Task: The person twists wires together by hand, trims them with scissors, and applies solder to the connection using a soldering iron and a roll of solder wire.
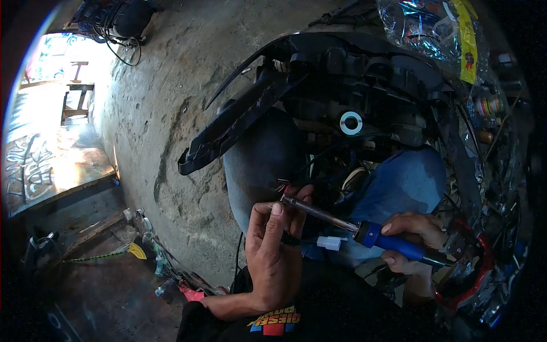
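Note:
My right hand (pixel 415 235) is closed round the blue handle of a soldering iron (pixel 373 235). Its metal shaft points up and left, and its tip is at the fingers of my left hand (pixel 272 245). Those fingers are pinched on thin wires (pixel 282 186) with stripped or coloured ends; whether the tip touches them I cannot make out. A white plastic connector (pixel 329 243) hangs just right of my left hand, below the iron. Beyond both hands, a large black plastic vehicle part (pixel 239 117) with a silver ring (pixel 350 123) rests over my knees.
A rough concrete floor (pixel 154 114) spreads to the left. Clear plastic packaging with a yellow strip (pixel 467 43) lies at top right. Near my right forearm is a red-rimmed object (pixel 484 268) among clutter. A yellow fan-shaped piece (pixel 137 251) lies at lower left.

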Demonstrator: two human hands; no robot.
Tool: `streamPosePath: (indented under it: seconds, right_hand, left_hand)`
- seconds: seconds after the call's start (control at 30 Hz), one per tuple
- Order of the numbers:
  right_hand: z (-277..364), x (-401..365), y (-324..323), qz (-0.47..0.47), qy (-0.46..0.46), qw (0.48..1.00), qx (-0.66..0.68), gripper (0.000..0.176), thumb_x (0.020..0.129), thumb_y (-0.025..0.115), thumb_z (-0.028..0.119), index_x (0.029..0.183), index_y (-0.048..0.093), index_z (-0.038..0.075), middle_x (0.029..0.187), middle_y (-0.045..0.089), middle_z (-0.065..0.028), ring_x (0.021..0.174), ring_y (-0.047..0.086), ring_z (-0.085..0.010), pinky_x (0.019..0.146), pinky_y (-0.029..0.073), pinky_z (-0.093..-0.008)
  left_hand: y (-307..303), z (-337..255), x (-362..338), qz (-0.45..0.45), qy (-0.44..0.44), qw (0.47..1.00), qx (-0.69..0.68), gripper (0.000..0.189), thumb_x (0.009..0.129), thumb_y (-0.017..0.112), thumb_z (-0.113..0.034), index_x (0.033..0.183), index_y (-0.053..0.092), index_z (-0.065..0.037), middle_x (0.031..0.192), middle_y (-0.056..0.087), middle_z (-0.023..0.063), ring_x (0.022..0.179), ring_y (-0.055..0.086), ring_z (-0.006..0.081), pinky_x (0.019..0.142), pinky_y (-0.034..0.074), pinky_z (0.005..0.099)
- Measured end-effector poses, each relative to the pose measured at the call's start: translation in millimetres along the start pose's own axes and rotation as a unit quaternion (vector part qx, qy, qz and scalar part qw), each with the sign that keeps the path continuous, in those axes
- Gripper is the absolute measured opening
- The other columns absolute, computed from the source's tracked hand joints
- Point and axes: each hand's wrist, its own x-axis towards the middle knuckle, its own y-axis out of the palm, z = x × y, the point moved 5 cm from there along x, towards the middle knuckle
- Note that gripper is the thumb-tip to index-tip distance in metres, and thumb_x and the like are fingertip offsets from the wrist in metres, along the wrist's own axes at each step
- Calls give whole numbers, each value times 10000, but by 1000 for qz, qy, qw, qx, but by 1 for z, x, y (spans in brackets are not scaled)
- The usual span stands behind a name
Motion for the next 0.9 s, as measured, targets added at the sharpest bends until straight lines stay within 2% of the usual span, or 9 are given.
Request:
streamPosePath:
  seconds: [0.1,0.6,0.8,0.9]
  right_hand:
    - [-1,-1,1,-7,3,1000,11,388,769,851,231,983,641,-16,796,689,-121,634,667,-154,566,517,-256]
    - [-2,-2,2,-24,-7,1000,0,412,774,850,270,978,639,-20,787,689,-115,627,664,-148,552,511,-255]
    - [1,1,1,-10,-27,999,-30,442,772,859,292,981,627,-21,757,674,-106,610,648,-139,541,494,-243]
    - [0,-1,-3,0,-25,999,-30,415,734,863,168,1058,645,27,825,725,-125,660,722,-190,552,577,-279]
  left_hand:
    - [-2,1,0,3,-4,1000,-1,151,1022,529,-144,1065,535,0,1220,599,212,1295,532,310,1176,349,442]
    - [0,1,1,-2,6,1000,4,153,1029,523,-160,1073,537,-14,1179,621,207,1264,558,284,1121,398,413]
    - [-1,0,0,6,-5,1000,-16,128,1029,535,-133,1059,503,-13,1198,628,215,1302,534,315,1163,367,415]
    - [-2,0,0,4,1,1000,-14,129,1028,537,-131,1062,503,-12,1190,627,204,1296,539,317,1158,377,417]
